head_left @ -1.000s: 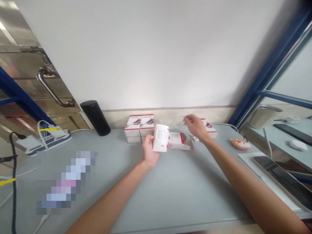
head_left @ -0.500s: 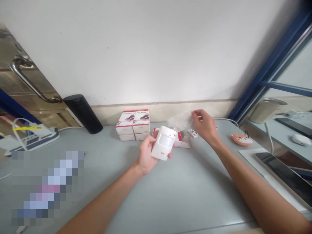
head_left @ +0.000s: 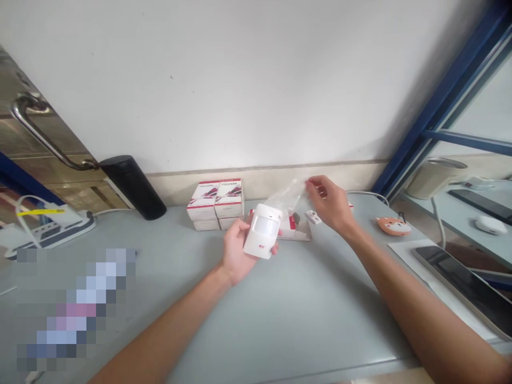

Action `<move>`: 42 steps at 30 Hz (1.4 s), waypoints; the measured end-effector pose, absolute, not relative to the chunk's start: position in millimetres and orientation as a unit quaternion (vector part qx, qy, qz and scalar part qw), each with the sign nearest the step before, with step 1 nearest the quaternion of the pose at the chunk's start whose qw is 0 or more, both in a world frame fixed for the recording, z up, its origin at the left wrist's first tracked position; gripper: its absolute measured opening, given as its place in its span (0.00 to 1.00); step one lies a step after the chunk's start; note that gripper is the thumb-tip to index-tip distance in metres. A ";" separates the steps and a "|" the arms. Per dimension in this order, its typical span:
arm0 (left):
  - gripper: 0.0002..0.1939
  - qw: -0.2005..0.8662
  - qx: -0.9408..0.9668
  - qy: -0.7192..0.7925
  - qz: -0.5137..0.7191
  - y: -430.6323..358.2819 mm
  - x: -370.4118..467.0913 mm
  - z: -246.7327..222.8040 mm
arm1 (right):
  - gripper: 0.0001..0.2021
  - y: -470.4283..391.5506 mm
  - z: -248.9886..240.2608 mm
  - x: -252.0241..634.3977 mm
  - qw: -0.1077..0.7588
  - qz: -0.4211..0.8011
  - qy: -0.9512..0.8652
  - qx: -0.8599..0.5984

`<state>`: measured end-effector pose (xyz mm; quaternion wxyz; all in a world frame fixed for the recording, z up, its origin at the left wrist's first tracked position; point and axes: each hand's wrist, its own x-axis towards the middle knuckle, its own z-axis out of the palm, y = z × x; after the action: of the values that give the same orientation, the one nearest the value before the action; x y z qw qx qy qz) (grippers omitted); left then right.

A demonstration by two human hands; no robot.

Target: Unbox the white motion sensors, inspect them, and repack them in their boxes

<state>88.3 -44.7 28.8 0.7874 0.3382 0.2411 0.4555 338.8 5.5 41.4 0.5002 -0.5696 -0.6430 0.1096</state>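
The hands are apart. The left hand (head_left: 237,252) grips a white plastic rounded-rectangular device (head_left: 262,232), its long axis pointing away from the wearer, top leaning slightly right. The right hand (head_left: 330,204), farther from it, pinches a clear crumpled plastic bag (head_left: 288,197) stretching left towards that top; whether they touch, I cannot tell.

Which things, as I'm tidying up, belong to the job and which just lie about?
Apparently in use:
white plastic device, in the left hand
clear plastic bag, at the right hand
open red-and-white cardboard box
stacked boxes, also red-and-white

Probably just lying about:
black cylinder
orange-and-white animal-faced case
flat dark-screened device
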 end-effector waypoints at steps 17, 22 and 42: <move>0.19 0.787 0.355 0.229 0.449 -41.1 87.6 21.1 | 0.23 3.9 42.1 333.2 0.529 0.227 -0.611 -0.544; 0.18 0.759 0.360 0.235 0.489 -43.1 88.3 27.5 | 0.26 3.3 40.0 324.2 0.563 0.465 -0.476 -0.489; 0.16 0.719 0.415 0.249 0.498 -42.8 87.9 21.7 | 0.28 -30.8 56.0 298.6 0.310 0.579 -0.603 -0.451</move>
<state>87.9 -42.8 21.7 0.7191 0.4152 0.2494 0.4983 298.6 -30.8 56.0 0.3103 -0.4514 -0.6035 0.5794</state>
